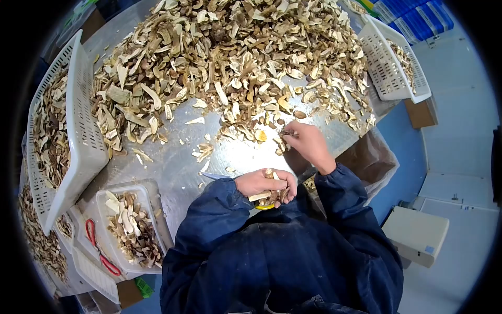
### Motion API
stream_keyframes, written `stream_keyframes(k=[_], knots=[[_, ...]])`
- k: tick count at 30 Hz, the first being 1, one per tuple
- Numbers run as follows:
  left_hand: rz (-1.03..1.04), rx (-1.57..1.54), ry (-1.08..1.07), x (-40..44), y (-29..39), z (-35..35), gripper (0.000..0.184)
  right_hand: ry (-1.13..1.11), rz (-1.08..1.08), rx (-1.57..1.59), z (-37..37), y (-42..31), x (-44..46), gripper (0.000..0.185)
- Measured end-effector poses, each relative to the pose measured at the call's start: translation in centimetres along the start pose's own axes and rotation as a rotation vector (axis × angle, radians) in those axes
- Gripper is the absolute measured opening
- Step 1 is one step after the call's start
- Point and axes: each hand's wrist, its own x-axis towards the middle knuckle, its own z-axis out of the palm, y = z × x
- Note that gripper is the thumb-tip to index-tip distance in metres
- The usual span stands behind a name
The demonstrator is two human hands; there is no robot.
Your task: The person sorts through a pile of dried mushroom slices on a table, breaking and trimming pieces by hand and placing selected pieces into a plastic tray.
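My left hand [264, 183] is curled around several dried mushroom slices [267, 196], close to my body at the table edge. Under that hand a yellow curved piece [265, 207] shows. A thin pointed blade [213, 176] sticks out beside the left wrist; whether the two belong together is hidden. My right hand [310, 145] pinches at a small brown mushroom slice near the front of the big heap of dried mushroom slices [230, 57]. Its fingertips partly cover the piece. Loose slices and crumbs lie on the metal table [178, 157] around both hands.
White slotted baskets of slices stand left [86, 120] and right [384, 68]. At lower left are a clear plastic tray [157, 225] with slices and red-handled scissors [99, 248]. A lined bin [374, 167] sits below the table's right edge, near a beige box [415, 235].
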Motion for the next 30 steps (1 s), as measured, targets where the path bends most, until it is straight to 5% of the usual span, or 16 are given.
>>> stream_keyframes(k=[4,7,12,18,22,25,30], knots=[[-0.016,0.003,0.009,0.0,-0.1,-0.1,0.031,0.032,-0.036,0.042,1.1,1.5,0.1,0.015],[-0.023,-0.01,0.014,-0.1,0.1,0.0,0.029,-0.217,0.445,0.899,-0.1,2.3,-0.1,0.014],[-0.01,-0.021,0.005,0.0,-0.2,-0.2,0.029,-0.235,0.509,1.429,-0.4,2.3,-1.3,0.015],[0.006,-0.027,0.009,-0.1,0.0,-0.1,0.028,-0.3,0.236,1.793,-0.1,5.6,-2.1,0.016],[0.0,-0.013,0.011,-0.1,0.0,0.0,0.027,0.008,0.414,0.819,-2.2,5.2,-1.2,0.017],[0.002,-0.002,0.018,0.0,0.1,0.0,0.027,0.329,0.234,0.083,-1.8,4.4,-1.3,0.02],[0.001,-0.012,0.032,0.0,0.0,0.2,0.026,0.089,0.048,-0.165,0.2,0.1,-1.2,0.02]])
